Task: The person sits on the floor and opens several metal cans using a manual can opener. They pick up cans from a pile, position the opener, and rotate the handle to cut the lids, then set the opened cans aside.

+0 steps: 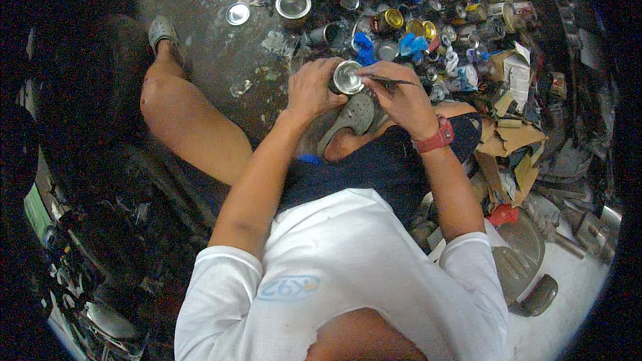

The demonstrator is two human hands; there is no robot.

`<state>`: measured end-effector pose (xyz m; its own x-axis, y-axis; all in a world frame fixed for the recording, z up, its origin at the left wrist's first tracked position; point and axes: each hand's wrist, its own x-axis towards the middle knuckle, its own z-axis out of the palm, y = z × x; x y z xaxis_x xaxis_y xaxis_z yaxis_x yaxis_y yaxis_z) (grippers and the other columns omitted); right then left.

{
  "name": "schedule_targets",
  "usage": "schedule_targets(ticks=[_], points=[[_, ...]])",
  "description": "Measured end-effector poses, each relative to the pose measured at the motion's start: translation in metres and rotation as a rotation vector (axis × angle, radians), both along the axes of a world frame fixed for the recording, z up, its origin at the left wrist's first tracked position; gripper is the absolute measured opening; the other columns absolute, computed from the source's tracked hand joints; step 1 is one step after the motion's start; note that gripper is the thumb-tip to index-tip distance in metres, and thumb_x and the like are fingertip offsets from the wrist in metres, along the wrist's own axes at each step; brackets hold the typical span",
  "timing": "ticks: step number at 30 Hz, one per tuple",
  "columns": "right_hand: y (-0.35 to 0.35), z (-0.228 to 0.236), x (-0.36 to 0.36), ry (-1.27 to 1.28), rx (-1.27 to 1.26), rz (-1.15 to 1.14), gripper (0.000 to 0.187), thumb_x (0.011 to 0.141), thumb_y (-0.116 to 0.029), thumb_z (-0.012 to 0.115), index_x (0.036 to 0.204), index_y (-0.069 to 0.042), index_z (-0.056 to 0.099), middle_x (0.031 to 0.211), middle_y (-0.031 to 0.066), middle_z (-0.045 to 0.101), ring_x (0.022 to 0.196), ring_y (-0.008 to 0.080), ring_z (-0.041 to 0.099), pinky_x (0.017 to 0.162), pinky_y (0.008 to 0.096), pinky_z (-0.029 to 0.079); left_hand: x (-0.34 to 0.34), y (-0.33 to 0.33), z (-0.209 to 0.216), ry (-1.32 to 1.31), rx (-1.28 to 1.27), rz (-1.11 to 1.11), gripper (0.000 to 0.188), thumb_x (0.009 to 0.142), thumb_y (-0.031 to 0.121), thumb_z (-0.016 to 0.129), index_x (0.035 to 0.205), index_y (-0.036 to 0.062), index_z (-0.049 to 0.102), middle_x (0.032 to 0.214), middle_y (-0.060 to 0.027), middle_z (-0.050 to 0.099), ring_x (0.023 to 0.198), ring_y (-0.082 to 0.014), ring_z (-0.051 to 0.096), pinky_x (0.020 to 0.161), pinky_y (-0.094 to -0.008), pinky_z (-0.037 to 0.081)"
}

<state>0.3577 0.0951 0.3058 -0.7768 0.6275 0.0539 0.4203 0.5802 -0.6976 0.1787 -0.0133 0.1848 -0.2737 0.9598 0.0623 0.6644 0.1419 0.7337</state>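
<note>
My left hand [312, 90] is wrapped round the side of a small open can [348, 78], its fingers closed on the outer wall. A pale, shiny inside shows through the can's round mouth. Above the can's right edge, my right hand [394, 93] pinches a thin dark stick-like tool [394, 80]. The tool's inner end reaches toward the can's mouth; whether it touches the contents I cannot tell. A red watch [436, 136] circles my right wrist. Just beneath the can is a grey clog [358, 115] on my foot.
Many paint cans [293, 5] crowd the floor ahead and to the right. A silver lid [237, 13] lies apart at the left. Crumpled blue gloves or rags [412, 45] lie among the cans. Torn cardboard [511, 137] is heaped at the right, near a grey plastic chair [518, 254].
</note>
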Motion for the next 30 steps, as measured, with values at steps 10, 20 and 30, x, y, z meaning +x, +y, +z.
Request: schedule_targets(ticks=[10,20,30], points=[[0.002,0.001,0.001,-0.042,0.048,-0.003,0.014,0.097,-0.005,0.075,0.11,-0.001,0.08,0.105,0.0155,0.08,0.094,0.0293,0.077,0.084,0.0363,0.058,0.0,-0.002,-0.001,0.028,-0.04,0.008,0.085,0.06,0.031,0.098,0.138,0.0205,0.066,0.13,-0.007,0.072,0.119,-0.0342,0.068,0.097,-0.0503,0.057],[0.004,-0.006,-0.001,0.08,0.054,0.071,0.014,0.096,-0.006,0.076,0.109,-0.002,0.081,0.103,0.0155,0.08,0.094,0.0317,0.078,0.086,0.0386,0.059,0.001,0.001,0.001,0.0,-0.029,0.006,0.085,0.059,0.032,0.097,0.138,0.0203,0.066,0.126,-0.0072,0.073,0.116,-0.0339,0.071,0.096,-0.0496,0.058],[0.006,-0.001,-0.004,-0.161,-0.029,-0.003,0.015,0.096,-0.008,0.077,0.109,-0.002,0.081,0.107,0.0159,0.081,0.097,0.0316,0.078,0.087,0.0391,0.059,0.001,-0.002,0.002,0.01,-0.052,0.02,0.081,0.061,0.032,0.096,0.135,0.0188,0.067,0.124,-0.008,0.073,0.116,-0.0343,0.07,0.096,-0.0506,0.058]])
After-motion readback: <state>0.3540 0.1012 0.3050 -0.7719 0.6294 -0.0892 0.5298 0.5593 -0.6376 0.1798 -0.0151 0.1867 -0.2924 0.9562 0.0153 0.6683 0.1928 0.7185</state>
